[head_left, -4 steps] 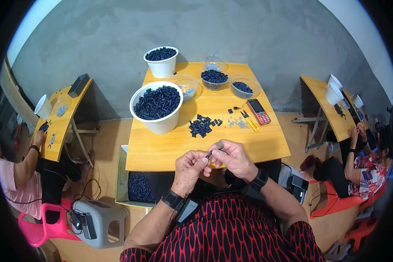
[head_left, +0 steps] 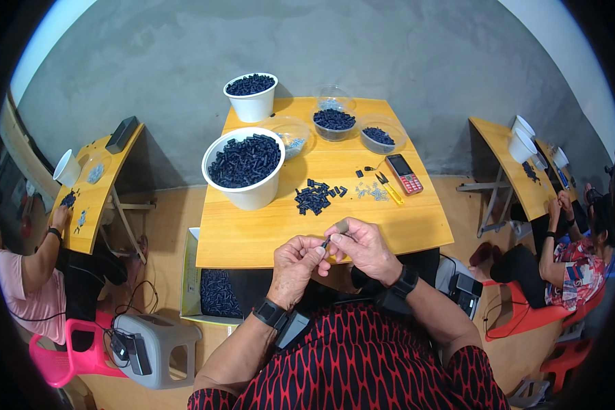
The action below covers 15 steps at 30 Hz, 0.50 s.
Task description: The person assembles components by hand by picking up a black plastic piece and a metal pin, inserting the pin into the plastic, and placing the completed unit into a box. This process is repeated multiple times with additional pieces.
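Observation:
Just past the table's near edge, my left hand [head_left: 295,265] and my right hand [head_left: 369,253] meet with closed fingertips. Pinched between them is a small black plastic piece [head_left: 326,242], partly hidden by the fingers. A grey-brown cover [head_left: 342,226] sits on a finger of my right hand. On the wooden table [head_left: 253,236] beyond lies a loose pile of short black plastic pieces [head_left: 314,198]. To its right are scattered small silvery metal parts [head_left: 370,193] and yellow-handled snips [head_left: 390,190], their blades pointing away.
A big white bucket [head_left: 246,197] of black pieces stands left, another white bucket [head_left: 251,108] behind. Clear bowls [head_left: 335,128] sit at the back, a red-black phone [head_left: 404,175] at right. Below left is a box [head_left: 190,273] of dark pieces. People work at tables on both sides.

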Available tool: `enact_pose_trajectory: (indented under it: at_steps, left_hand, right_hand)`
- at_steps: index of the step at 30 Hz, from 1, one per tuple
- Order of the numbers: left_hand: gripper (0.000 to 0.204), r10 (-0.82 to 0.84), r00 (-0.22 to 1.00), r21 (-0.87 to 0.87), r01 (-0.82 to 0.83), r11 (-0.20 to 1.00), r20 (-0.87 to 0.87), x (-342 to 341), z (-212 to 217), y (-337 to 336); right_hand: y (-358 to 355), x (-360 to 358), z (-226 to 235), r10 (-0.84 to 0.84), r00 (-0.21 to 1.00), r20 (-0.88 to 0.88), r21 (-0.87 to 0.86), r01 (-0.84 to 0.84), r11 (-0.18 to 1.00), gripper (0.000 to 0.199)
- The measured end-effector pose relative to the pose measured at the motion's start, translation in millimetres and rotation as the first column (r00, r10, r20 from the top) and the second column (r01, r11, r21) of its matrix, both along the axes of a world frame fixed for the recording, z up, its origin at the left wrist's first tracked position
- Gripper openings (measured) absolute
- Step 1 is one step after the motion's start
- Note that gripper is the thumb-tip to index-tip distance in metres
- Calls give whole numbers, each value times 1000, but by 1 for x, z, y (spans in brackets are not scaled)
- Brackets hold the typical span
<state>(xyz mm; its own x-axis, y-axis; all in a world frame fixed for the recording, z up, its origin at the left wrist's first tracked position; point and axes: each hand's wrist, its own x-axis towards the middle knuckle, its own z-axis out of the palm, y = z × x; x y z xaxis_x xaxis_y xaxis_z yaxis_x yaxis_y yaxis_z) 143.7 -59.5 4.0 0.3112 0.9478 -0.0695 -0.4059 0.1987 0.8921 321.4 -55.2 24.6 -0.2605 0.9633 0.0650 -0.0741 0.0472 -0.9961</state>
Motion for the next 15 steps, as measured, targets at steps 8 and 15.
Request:
enact_pose_trajectory:
  at_steps: [8,15]
  left_hand:
    - [11,11,1000,6,-11,1000,7,2,2,-1]
    - [8,65,998,46,-65,997,-12,4,5,-2]
  right_hand:
    - [-2,-9,-2,-139,978,159,138,117,984,11]
    - [-4,-12,1,-213,947,241,283,141,949,10]
